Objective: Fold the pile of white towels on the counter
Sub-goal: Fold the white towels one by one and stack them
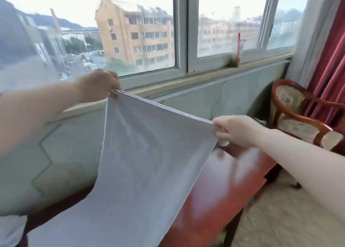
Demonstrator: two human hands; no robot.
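A white towel (147, 162) hangs stretched in the air between my two hands, above a reddish wooden counter (224, 190). My left hand (98, 86) pinches its upper left corner, raised near the window sill. My right hand (237, 130) pinches the upper right corner, lower and to the right. The top edge runs taut between them and looks doubled. The towel's lower part drapes down toward the bottom left of the view and covers much of the counter. Another bit of white cloth (11, 230) shows at the bottom left edge.
A window with a sill runs behind, with a plastic cup and red straw (237, 50) standing on it. A wooden armchair (298, 114) stands at the right, beside a red curtain (332, 74). A small white object (223, 143) sits on the counter under my right hand.
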